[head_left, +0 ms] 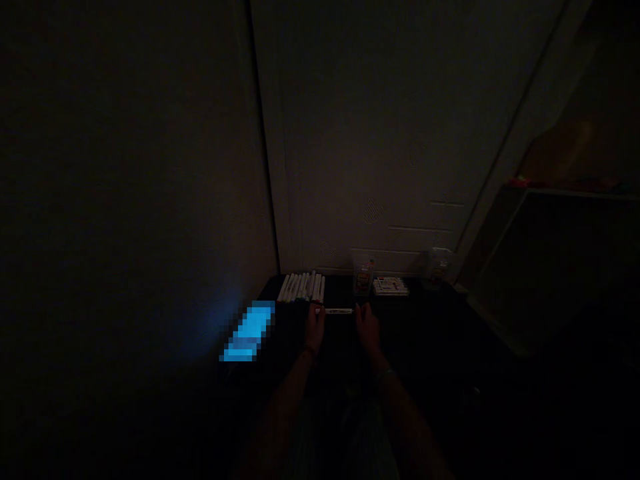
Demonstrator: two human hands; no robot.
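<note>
In the dim light a white marker [339, 311] lies level between my two hands, just above or on the dark tabletop [420, 340]. My left hand [315, 327] is closed around its left end. At the other end, my right hand [369, 327] has its fingers pinched together at the marker's tip; the darkness hides exactly how they grip. Behind my left hand, several white markers [301, 287] lie side by side in a row. A clear plastic container [363, 278] with a printed label stands beyond my right hand, beside a flat stack of white printed packs [391, 287].
A second clear container [439, 269] stands at the table's back right. On the left glows a pixelated blue screen [249, 331]. A panelled wall [370, 147] rises behind the table, and a shelf unit [575, 193] with orange and red items is to the right.
</note>
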